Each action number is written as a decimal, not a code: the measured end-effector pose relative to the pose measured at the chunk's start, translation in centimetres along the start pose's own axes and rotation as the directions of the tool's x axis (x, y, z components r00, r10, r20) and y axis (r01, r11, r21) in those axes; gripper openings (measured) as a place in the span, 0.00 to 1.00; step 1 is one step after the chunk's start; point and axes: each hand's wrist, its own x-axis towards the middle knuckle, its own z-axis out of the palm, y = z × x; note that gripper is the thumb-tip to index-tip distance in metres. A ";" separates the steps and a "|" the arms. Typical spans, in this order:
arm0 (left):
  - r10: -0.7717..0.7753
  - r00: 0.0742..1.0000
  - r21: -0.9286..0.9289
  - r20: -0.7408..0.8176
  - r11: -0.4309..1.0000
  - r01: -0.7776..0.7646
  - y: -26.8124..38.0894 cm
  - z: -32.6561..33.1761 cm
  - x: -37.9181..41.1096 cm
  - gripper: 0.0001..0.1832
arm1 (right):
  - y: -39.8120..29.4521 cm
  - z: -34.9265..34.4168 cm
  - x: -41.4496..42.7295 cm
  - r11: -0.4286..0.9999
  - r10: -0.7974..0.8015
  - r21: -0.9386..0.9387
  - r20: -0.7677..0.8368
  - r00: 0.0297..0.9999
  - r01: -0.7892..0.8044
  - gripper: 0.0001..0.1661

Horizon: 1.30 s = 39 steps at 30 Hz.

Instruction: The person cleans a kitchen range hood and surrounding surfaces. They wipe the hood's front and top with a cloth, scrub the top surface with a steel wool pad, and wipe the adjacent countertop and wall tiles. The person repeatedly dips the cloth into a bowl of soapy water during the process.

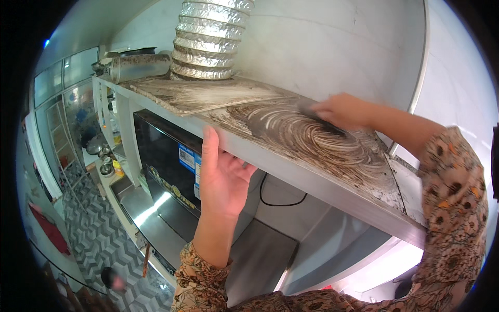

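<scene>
My right hand (345, 111) holds a dark, motion-blurred pad or brush (329, 124) against the greasy top panel (312, 144) of a wall cabinet. Curved streaks run through the brown grime around it. With the thumb on the front face and the fingers curled underneath, my left hand (226, 179) grips the cabinet's front edge (280, 158). A loose, smeared board (202, 95) lies on the cabinet top, left of the streaked area.
A silver foil duct (210, 39) rises from the cabinet top, beside a grimy clear cylinder (140, 66). Below hang a black range hood (167, 152) and a looped black cable (282, 203). A metal cooktop (163, 214) lies lower. Another person's head (111, 277) shows at lower left.
</scene>
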 end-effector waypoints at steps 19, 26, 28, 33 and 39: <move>0.013 0.996 -0.225 0.088 0.974 0.007 -1.5 -0.7 0.9 0.21 | 8.4 2.2 5.0 0.961 0.215 -0.221 0.220 0.951 -0.166 0.23; -0.006 0.996 -0.176 0.086 0.984 0.021 -1.9 -1.7 1.1 0.18 | 2.9 0.4 7.1 0.978 0.189 -0.121 0.197 0.962 -0.167 0.22; 0.011 0.998 -0.124 0.069 0.992 -0.002 -0.8 -1.3 0.7 0.17 | -0.7 -1.3 5.2 0.987 0.159 -0.039 0.182 0.970 -0.155 0.20; -0.077 0.996 -0.188 0.034 0.979 0.082 -0.7 -0.8 0.5 0.17 | -4.1 -3.7 -0.3 0.986 0.163 -0.009 0.171 0.972 -0.164 0.17; -0.023 0.995 -0.111 -0.100 0.994 0.012 -0.2 -0.8 1.8 0.18 | -1.0 -6.4 -3.7 0.924 0.230 0.334 -0.103 0.968 -0.184 0.17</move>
